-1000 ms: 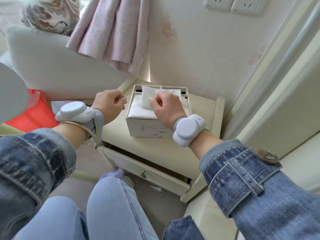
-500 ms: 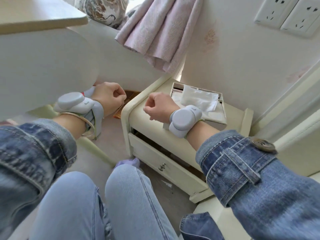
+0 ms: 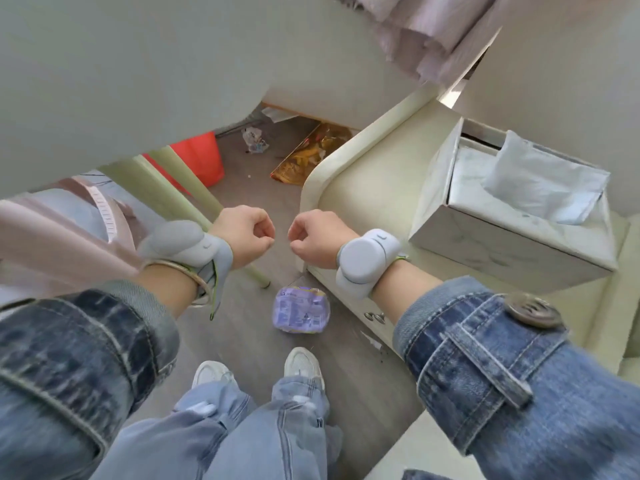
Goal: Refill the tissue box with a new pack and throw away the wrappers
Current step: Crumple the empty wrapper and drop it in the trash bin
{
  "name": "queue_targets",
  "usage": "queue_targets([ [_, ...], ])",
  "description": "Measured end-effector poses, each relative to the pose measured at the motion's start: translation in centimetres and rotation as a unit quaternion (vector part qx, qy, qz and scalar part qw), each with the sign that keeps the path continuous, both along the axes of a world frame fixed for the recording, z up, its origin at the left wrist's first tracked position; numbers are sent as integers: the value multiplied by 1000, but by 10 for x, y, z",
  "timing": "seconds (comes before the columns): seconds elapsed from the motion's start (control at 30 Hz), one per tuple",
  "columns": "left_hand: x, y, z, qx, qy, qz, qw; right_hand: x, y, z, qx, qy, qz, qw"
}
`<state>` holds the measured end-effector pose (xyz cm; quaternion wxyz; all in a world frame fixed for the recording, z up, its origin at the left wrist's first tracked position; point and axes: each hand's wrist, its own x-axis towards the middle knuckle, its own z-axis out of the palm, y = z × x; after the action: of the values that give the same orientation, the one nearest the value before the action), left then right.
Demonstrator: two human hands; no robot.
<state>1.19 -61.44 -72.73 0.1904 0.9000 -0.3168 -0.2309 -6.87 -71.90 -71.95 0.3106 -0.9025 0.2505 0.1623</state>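
The purple wrapper (image 3: pixel 302 309) lies crumpled on the floor (image 3: pixel 249 188), just in front of the white shoes (image 3: pixel 304 363) and close beside the foot of the bedside cabinet (image 3: pixel 363 188). It looks like thin printed plastic film — very light, limp and a bit slick, so it should crush easily and want to spring open again. A pinch at one of its puckered edges, or a scoop of the whole thing into the palm, would likely hold it best; nothing about it is fragile.

Above the wrapper, both hands hang in the air with nothing in them: the left hand (image 3: pixel 244 233) is clenched in a loose fist, and the right hand (image 3: pixel 317 239) is curled the same way, the two near each other but apart.

The tissue box (image 3: pixel 512 233) stands on the cabinet top, to the right of the wrapper, with a white tissue (image 3: pixel 543 183) pulled up out of its open top — the refill looks done, and the wrapper not yet picked up.

Beyond the wrapper, further along the floor, stand a red bin (image 3: pixel 199 161), a gold bag (image 3: pixel 308 154) and a small scrap of clear plastic (image 3: pixel 254 140).
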Motion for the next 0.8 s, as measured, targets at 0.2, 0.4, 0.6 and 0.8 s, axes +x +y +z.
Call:
queue_targets([
  [0.2,-13,14,-46,46,12,-26,999,-16,2,-45,-39,39,-15,998],
  [0.4,-29,11,-82,79,60,-52,994,-28,5,-86,-21,95,-13,995],
  [0.6,-9,-4,-144,127,86,-74,985,-6,-4,-154,-6,142,-9,990],
  [0.8,-3,-10,-231,202,113,-165,959,6,-6,-253,-4,192,18,981],
])
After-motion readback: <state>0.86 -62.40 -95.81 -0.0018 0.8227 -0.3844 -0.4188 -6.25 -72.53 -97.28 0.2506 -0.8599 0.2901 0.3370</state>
